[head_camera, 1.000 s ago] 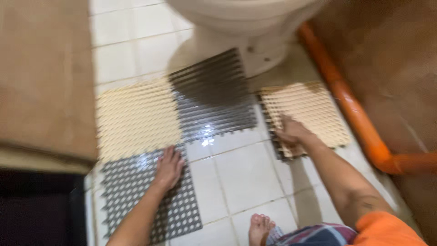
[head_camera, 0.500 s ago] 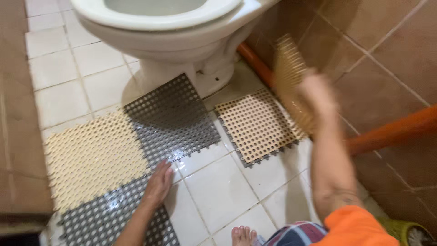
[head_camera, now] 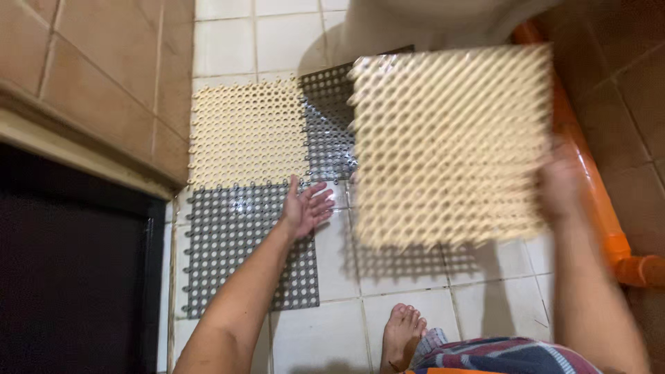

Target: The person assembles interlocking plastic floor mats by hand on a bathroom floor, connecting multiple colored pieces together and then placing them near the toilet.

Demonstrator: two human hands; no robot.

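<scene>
Bathroom floor, seen from above. Counted four perforated plastic mat tiles in all: two cream, two grey.

Held in the air: one cream mat tile [head_camera: 450, 142], square, lattice of holes, motion-blurred, raised flat toward the camera above the white floor tiles [head_camera: 409, 325]. Gripped at its right edge by the right hand [head_camera: 560, 181]; fingers blurred, closed on the edge as far as could be made out. Shadow of the tile thrown on the floor just below it.

Lying on the floor: one cream mat [head_camera: 248, 130] at upper left, one grey mat [head_camera: 239, 246] directly below it and joined to it, one more grey mat [head_camera: 327, 121] to the right of the cream one, partly hidden behind the raised tile.

Left hand [head_camera: 305, 208] open, fingers spread, holding nothing, palm at the upper right corner of the lower grey mat; whether pressed down or just above it, could not tell.

Elsewhere: base of a white toilet [head_camera: 422, 21] at top. Orange pipe [head_camera: 589, 187] along the brown tiled wall [head_camera: 623, 62] on the right, with a joint at lower right. Brown tiled step [head_camera: 90, 76] and a dark doorway [head_camera: 69, 270] at left. One bare foot [head_camera: 403, 332] at bottom centre, beside striped cloth [head_camera: 499, 354].

No packages, labels or signs seen.
</scene>
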